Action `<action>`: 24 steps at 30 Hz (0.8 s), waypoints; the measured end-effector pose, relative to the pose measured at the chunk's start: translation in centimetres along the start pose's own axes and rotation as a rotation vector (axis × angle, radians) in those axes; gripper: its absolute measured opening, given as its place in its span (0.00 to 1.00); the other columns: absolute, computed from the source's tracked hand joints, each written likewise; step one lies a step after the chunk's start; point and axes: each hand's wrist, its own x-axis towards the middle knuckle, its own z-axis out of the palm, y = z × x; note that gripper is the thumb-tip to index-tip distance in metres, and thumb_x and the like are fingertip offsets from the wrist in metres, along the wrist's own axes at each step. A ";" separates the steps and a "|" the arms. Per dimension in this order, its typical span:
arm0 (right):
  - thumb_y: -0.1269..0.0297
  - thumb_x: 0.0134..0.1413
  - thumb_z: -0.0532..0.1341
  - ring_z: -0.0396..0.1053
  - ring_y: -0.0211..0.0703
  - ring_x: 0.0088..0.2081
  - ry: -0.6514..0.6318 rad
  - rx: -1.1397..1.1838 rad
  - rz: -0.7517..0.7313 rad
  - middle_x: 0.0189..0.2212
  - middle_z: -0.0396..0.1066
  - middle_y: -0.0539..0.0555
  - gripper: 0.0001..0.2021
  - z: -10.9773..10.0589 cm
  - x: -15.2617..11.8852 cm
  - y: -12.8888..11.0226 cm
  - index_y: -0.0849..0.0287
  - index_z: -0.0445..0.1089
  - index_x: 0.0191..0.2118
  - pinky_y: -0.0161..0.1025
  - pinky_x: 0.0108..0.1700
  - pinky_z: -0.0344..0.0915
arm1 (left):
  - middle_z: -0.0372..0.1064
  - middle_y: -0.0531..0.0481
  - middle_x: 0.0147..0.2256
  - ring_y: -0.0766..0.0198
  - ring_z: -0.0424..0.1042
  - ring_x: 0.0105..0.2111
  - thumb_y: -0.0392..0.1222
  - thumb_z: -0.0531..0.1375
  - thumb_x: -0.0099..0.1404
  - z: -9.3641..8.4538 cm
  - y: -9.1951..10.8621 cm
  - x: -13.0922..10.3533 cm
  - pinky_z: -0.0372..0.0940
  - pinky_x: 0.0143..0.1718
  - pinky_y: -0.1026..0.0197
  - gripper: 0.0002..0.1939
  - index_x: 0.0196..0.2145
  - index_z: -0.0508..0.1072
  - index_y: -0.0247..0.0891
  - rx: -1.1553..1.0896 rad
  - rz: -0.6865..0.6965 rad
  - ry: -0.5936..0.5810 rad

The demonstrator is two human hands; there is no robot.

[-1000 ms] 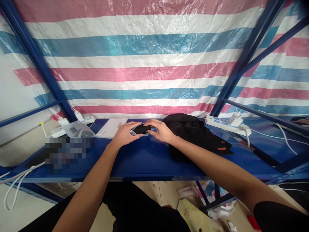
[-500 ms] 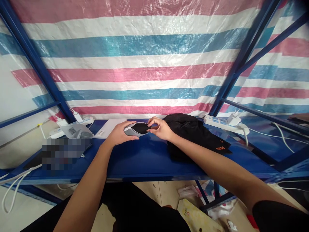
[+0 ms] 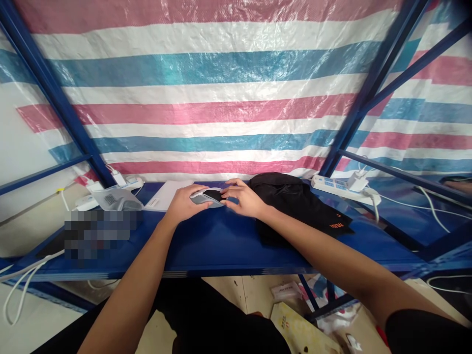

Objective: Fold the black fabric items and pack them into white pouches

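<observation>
My left hand grips the left end of a small soft-looking grey pouch, thumb in front and fingers behind. The pouch is held just above the blue shelf. A black part shows in its opening; whether this is lining or a separate item I cannot tell. At the right end is my right hand, its thumb and fingertips on the pouch's edge by the black part, the other fingers spread. A folded black garment with orange lettering lies right of my right hand. Behind my left hand is a white sheet.
White power strips with plugs stand at the right and left of the blue shelf. A clear plastic packet and cables lie at the left. Blue posts rise both sides before a striped tarpaulin. A yellow box is below.
My right hand has gone from pinching the black part to having its fingers more spread at the pouch's edge. The pouch's opening looks narrower, with less black showing.
</observation>
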 end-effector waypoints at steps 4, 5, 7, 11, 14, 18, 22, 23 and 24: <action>0.52 0.67 0.70 0.60 0.66 0.73 -0.100 0.011 0.025 0.60 0.79 0.59 0.20 -0.2 -0.5 -0.2 0.54 0.81 0.59 0.66 0.72 0.62 | 0.84 0.44 0.50 0.44 0.83 0.51 0.52 0.75 0.62 0.0 0.1 0.1 0.74 0.58 0.46 0.20 0.49 0.87 0.43 -0.079 0.012 0.026; 0.50 0.66 0.71 0.59 0.66 0.74 -0.124 0.027 0.030 0.61 0.79 0.59 0.23 -0.1 -0.6 -0.2 0.54 0.80 0.61 0.66 0.72 0.61 | 0.84 0.44 0.50 0.45 0.83 0.51 0.53 0.73 0.64 0.1 0.3 0.1 0.75 0.58 0.46 0.17 0.47 0.88 0.43 -0.108 0.022 0.020; 0.48 0.65 0.72 0.59 0.66 0.75 -0.168 0.053 0.029 0.63 0.77 0.59 0.26 0.3 -0.6 0.0 0.53 0.79 0.63 0.65 0.74 0.59 | 0.85 0.44 0.48 0.46 0.84 0.49 0.54 0.71 0.67 0.3 0.8 0.2 0.75 0.57 0.47 0.14 0.43 0.89 0.44 -0.154 0.034 0.007; 0.51 0.63 0.74 0.65 0.61 0.72 -0.210 0.128 -0.007 0.67 0.74 0.58 0.29 1.1 -0.2 0.2 0.48 0.76 0.67 0.64 0.79 0.49 | 0.86 0.45 0.45 0.46 0.84 0.47 0.55 0.71 0.68 0.7 1.5 0.3 0.76 0.55 0.48 0.14 0.43 0.89 0.44 -0.224 -0.028 0.023; 0.55 0.66 0.73 0.67 0.55 0.72 -0.235 0.169 -0.043 0.70 0.71 0.55 0.31 1.5 0.0 0.1 0.44 0.69 0.71 0.63 0.80 0.45 | 0.86 0.45 0.45 0.46 0.84 0.47 0.57 0.72 0.67 0.8 1.4 0.2 0.76 0.55 0.49 0.16 0.43 0.89 0.44 -0.279 -0.085 0.031; 0.60 0.74 0.65 0.68 0.53 0.70 -0.158 0.071 -0.058 0.68 0.73 0.56 0.24 1.4 0.1 0.1 0.46 0.70 0.71 0.62 0.78 0.52 | 0.86 0.45 0.47 0.44 0.83 0.51 0.58 0.71 0.68 1.0 0.9 0.4 0.73 0.59 0.47 0.18 0.45 0.89 0.42 -0.368 -0.139 0.068; 0.58 0.76 0.60 0.73 0.57 0.63 0.075 -0.054 0.004 0.62 0.76 0.61 0.19 0.6 0.0 0.5 0.51 0.76 0.66 0.58 0.66 0.71 | 0.85 0.45 0.50 0.43 0.81 0.55 0.60 0.71 0.67 1.1 0.3 0.8 0.71 0.62 0.46 0.21 0.48 0.88 0.42 -0.397 -0.187 0.166; 0.58 0.77 0.59 0.74 0.57 0.61 0.114 -0.064 0.002 0.61 0.76 0.62 0.18 0.2 0.0 0.6 0.52 0.77 0.65 0.56 0.63 0.73 | 0.84 0.45 0.51 0.43 0.80 0.55 0.60 0.71 0.67 1.2 0.2 0.8 0.70 0.63 0.46 0.21 0.48 0.88 0.42 -0.385 -0.183 0.172; 0.58 0.78 0.57 0.75 0.56 0.59 0.138 -0.070 -0.009 0.59 0.77 0.61 0.18 -0.1 0.0 0.6 0.52 0.78 0.63 0.55 0.61 0.75 | 0.84 0.45 0.51 0.43 0.80 0.56 0.60 0.71 0.67 1.2 0.1 0.9 0.70 0.63 0.46 0.21 0.48 0.88 0.42 -0.375 -0.178 0.167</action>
